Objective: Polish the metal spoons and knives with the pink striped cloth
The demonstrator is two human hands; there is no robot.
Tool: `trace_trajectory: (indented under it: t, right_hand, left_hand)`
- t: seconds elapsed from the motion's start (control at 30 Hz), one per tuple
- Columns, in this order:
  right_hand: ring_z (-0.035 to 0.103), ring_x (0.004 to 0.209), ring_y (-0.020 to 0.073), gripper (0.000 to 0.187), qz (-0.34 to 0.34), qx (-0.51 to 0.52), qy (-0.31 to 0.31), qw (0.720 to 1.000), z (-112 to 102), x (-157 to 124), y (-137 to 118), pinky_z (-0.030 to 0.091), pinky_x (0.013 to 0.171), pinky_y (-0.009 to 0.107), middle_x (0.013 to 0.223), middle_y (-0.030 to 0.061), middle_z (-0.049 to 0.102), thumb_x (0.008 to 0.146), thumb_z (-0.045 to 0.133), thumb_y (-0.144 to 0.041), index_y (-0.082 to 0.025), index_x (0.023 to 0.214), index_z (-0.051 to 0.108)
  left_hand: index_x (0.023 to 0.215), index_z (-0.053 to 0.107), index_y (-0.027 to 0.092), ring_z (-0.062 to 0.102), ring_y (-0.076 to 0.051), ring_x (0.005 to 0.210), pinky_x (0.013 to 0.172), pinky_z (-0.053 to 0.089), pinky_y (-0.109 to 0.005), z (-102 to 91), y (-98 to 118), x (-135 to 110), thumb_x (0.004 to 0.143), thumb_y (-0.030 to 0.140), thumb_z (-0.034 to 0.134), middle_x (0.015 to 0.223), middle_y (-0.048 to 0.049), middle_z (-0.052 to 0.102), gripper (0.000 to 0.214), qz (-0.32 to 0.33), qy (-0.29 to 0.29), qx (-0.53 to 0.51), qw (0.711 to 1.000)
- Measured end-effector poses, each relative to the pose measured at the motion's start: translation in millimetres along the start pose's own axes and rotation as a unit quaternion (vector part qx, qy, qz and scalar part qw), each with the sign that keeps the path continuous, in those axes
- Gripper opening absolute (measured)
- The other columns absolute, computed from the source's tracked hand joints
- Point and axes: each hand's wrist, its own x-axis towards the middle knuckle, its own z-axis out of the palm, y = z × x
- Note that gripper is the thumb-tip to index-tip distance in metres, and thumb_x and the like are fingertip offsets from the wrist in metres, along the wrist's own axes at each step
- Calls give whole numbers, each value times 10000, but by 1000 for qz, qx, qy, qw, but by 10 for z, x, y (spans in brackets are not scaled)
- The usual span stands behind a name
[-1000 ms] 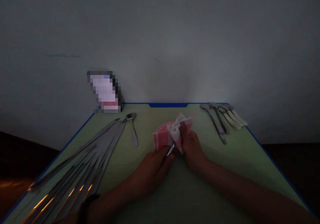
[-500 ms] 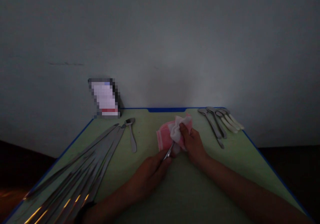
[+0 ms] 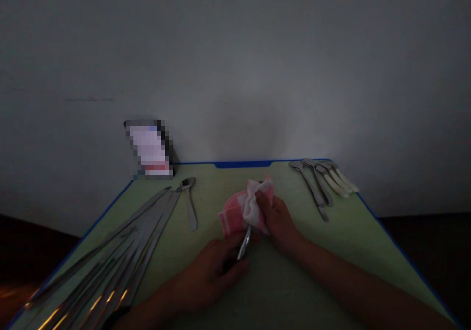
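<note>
My left hand [image 3: 213, 273] is closed on the handle of a metal utensil [image 3: 244, 243], likely a spoon; its head end is buried in a pink and white cloth [image 3: 246, 208]. My right hand [image 3: 277, 220] grips that cloth, bunched around the utensil's upper end. Both hands work over the middle of a pale green table [image 3: 279, 286] with a blue edge. The scene is dim.
Several long metal utensils [image 3: 121, 251] lie fanned at the left. A single spoon [image 3: 189, 200] lies beside them. Several spoons, some with pale handles [image 3: 324, 182], lie at the back right. A blurred-out upright object [image 3: 149, 149] stands at the back left against a grey wall.
My left hand has drawn back towards me, pulling more of the utensil's handle out of the cloth. My right hand and the cloth have shifted slightly left.
</note>
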Motion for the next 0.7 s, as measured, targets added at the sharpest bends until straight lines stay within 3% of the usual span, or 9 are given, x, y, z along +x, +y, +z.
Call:
trace_trajectory:
  t: [0.13, 0.23, 0.33, 0.43, 0.6, 0.7]
  right_hand:
    - [406, 529, 100, 387, 14, 43, 19, 999, -14, 50, 27, 338, 491, 214, 582, -24, 480, 741, 501, -553, -171, 680, 506]
    - [405, 536, 97, 383, 14, 48, 10, 999, -21, 65, 36, 339, 497, 213, 597, -19, 484, 741, 506, -547, -167, 689, 513]
    - [406, 530, 95, 382, 7, 23, 3, 1000, -18, 58, 38, 333, 485, 210, 590, -14, 485, 735, 521, -535, -157, 677, 521]
    - [406, 508, 94, 384, 11, 7, -4, 1000, -17, 40, 35, 327, 468, 212, 569, -15, 485, 730, 527, -534, -155, 663, 519]
    - [441, 522, 105, 396, 23, 14, -18, 999, -30, 39, 48, 346, 484, 222, 577, -6, 520, 728, 525, -543, -153, 660, 542]
    - [533, 628, 147, 435, 56, 86, 39, 994, -16, 88, 47, 413, 558, 253, 701, 39, 608, 728, 505, -572, -152, 780, 604]
  left_hand:
    - [986, 543, 174, 543, -116, 590, 564, 424, -195, 20, 5, 58, 896, 335, 378, 680, 11, 606, 247, -20, -53, -60, 997]
    - [765, 548, 163, 521, -98, 532, 529, 394, -180, 37, -3, 108, 903, 351, 357, 578, 25, 576, 302, -39, -38, -71, 996]
    - [710, 515, 167, 481, -86, 436, 471, 371, -176, 45, -30, 143, 902, 361, 334, 494, 44, 545, 327, -90, -1, -84, 992]
    - [692, 496, 171, 469, -86, 416, 459, 362, -178, 55, -53, 157, 901, 355, 331, 466, 50, 525, 323, -101, 29, -85, 991]
    - [681, 493, 170, 459, -81, 442, 456, 337, -172, 67, -70, 149, 903, 372, 355, 496, 49, 506, 331, -70, 21, -64, 995]
    - [680, 490, 168, 462, -81, 459, 468, 339, -174, 71, -69, 141, 905, 374, 356, 519, 44, 505, 334, -62, 10, -49, 997]
